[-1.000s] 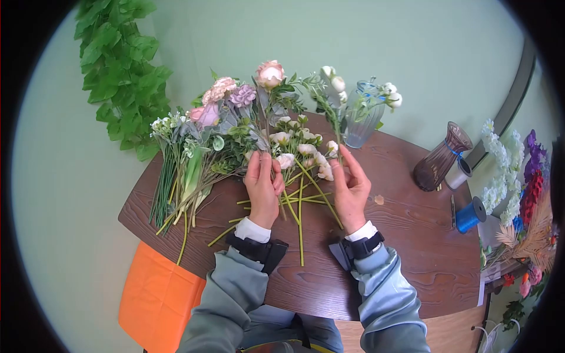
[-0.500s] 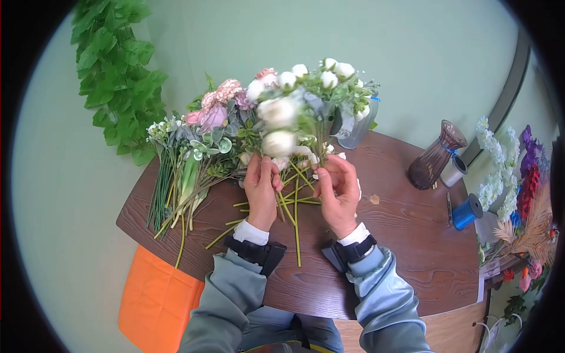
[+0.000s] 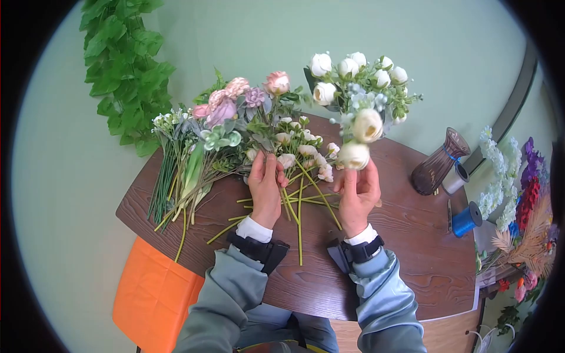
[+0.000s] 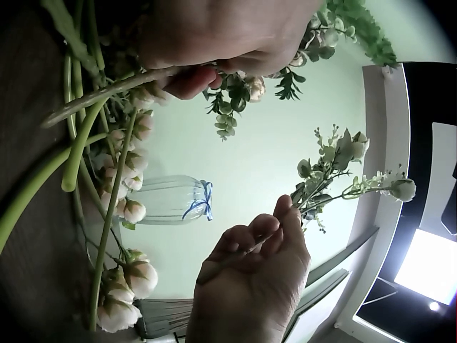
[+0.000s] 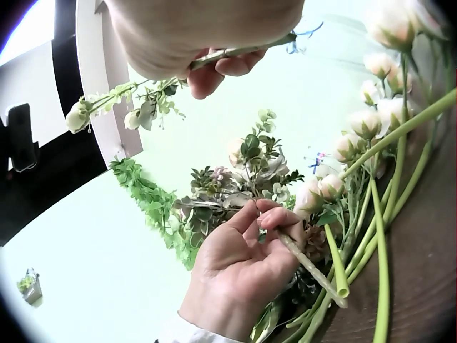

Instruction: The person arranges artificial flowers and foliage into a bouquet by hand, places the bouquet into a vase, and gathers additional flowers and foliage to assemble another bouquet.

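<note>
My left hand (image 3: 266, 191) pinches a brownish stem bearing a pink rose (image 3: 276, 83) and leaves, over the pile's right side; the stem's lower end (image 5: 314, 270) points down in the right wrist view. Further right, my right hand (image 3: 359, 203) grips a thin stem of white roses (image 3: 368, 125) with small greenery, raised above the table and fanned toward the wall. In the left wrist view this right hand (image 4: 260, 275) has its fingers curled round the stem. Loose white roses (image 3: 306, 150) on green stems lie between the hands.
On the brown table (image 3: 412, 265), a bundle of green stems (image 3: 166, 182) lies left. A dark glass vase (image 3: 438, 167), a white spool (image 3: 454, 179) and a blue ribbon spool (image 3: 467, 219) stand right. A clear vase (image 4: 168, 200) is behind.
The white roses have swung from between the hands to the right and now lean toward the camera. My right hand has moved right; my left hand has barely moved.
</note>
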Tool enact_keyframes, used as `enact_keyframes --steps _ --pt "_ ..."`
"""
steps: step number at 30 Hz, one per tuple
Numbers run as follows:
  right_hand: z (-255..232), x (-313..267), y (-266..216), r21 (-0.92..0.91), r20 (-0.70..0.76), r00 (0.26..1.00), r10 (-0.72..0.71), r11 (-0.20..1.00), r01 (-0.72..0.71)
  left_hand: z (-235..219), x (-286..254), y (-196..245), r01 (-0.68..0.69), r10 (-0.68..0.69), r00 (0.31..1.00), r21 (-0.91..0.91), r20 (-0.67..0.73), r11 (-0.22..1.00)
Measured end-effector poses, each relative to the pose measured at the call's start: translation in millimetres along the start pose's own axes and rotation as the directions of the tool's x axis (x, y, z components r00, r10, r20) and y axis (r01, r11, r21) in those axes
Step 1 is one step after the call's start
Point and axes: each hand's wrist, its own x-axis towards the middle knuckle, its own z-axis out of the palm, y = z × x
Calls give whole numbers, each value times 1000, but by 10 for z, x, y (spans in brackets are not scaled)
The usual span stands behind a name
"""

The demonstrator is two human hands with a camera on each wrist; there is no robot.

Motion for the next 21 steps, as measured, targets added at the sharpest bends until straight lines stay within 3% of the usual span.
enact_keyframes --steps 4,7,8,10,11,13,14,18,21 --pt "33 -25 -25 -5 42 999 -25 1000 26 2 0 -26 -2 3 1000 35 -17 999" --pt "65 -76 -20 2 183 983 -12 1000 12 44 -46 -30 21 -21 1000 -34 -6 999" --pt "74 -82 -27 -69 231 972 33 997 -17 54 -59 -33 50 -49 999 -105 12 993" --pt "112 -114 -3 -70 290 916 276 961 -267 -65 16 -218 -44 40 993 40 108 998" --pt "112 -125 13 -92 337 878 339 940 -328 -41 -14 -195 -23 21 985 9 170 1000" --pt "137 -154 35 -100 373 849 376 925 -366 33 -91 -121 88 -78 974 -39 211 995" --pt "138 -157 44 -104 385 836 390 919 -381 47 -91 -118 71 -53 971 -70 231 995" --pt "134 -161 5 -82 401 870 287 957 -278 33 -82 -140 51 -38 970 -47 239 998" --pt "126 -155 4 69 322 927 192 972 -226 6 -75 -125 89 -69 968 -74 240 993"
